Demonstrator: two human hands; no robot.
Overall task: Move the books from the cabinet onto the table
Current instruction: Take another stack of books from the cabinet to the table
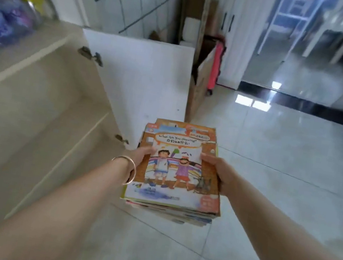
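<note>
I see my left hand, a thin gold bangle on its wrist, and my right hand both closed on a stack of thin, colourful picture books, one grip on each side edge, thumbs on the top cover. The stack hangs over the glossy pale tiled floor. Just left stands the beige cabinet, its white door swung open. Beyond, what may be a flat cardboard box leans, blurred.

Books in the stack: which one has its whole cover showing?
The top book, titled "What Are You Drawing?", with two painted children on it. The books under it in the stack show only edges. The left hand and right hand grip the sides.
</note>
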